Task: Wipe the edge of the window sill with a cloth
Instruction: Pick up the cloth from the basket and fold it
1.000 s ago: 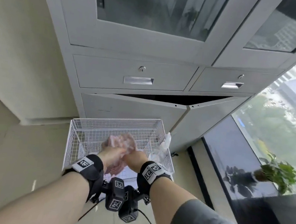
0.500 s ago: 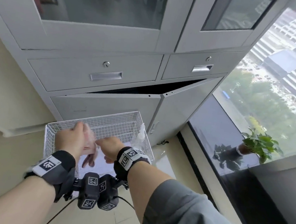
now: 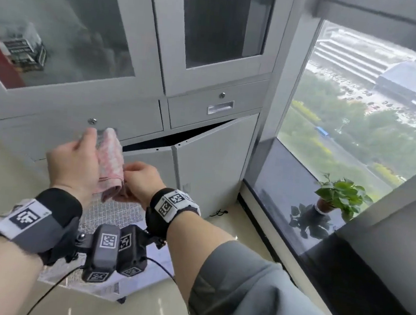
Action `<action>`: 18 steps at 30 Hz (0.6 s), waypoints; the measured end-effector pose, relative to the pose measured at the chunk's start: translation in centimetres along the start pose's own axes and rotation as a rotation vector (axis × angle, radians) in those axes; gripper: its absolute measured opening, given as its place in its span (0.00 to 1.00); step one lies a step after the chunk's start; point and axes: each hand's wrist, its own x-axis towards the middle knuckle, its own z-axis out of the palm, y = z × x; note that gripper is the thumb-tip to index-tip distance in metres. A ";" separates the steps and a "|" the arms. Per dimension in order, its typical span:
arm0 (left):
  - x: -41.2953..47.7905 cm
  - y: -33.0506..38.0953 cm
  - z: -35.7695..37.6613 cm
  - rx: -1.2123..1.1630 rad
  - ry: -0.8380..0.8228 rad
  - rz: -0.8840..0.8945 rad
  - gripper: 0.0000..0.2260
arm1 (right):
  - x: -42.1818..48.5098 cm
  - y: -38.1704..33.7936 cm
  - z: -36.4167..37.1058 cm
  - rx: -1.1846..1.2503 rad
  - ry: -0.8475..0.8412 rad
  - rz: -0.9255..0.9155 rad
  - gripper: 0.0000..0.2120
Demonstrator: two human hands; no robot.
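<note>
A pink checked cloth (image 3: 111, 163) hangs folded between both hands, in front of the grey cabinet. My left hand (image 3: 74, 161) grips its upper part, fingers wrapped around it. My right hand (image 3: 142, 180) pinches its lower corner. Both wrists wear black bands with printed markers. The dark, glossy window sill (image 3: 283, 180) runs along the window at the right, well clear of the cloth and both hands. Its front edge (image 3: 266, 229) drops to the tiled floor.
A small potted green plant (image 3: 339, 194) stands on the sill near its right end. A white wire basket (image 3: 110, 214) sits on the floor below my hands. The grey metal cabinet (image 3: 203, 141) has a lower door ajar beside the sill's left end.
The view has swung right toward the window and sill. Both hands have lifted the cloth up out of the wire basket and now hold it higher, in front of the cabinet.
</note>
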 end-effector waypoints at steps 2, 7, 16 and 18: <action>-0.6 -0.5 1.2 -0.009 -0.055 0.026 0.26 | 0.5 0.5 -1.2 0.008 0.072 -0.001 0.07; -2.5 -2.6 4.1 0.042 -0.222 0.003 0.24 | 0.5 2.1 -5.4 0.077 0.234 -0.002 0.10; -9.6 -9.8 6.1 0.189 -0.457 -0.115 0.17 | -3.2 9.2 -11.7 -0.202 0.483 0.019 0.10; -11.8 -11.3 6.3 0.224 -0.520 -0.138 0.17 | -4.6 10.9 -12.9 -0.193 0.522 0.028 0.13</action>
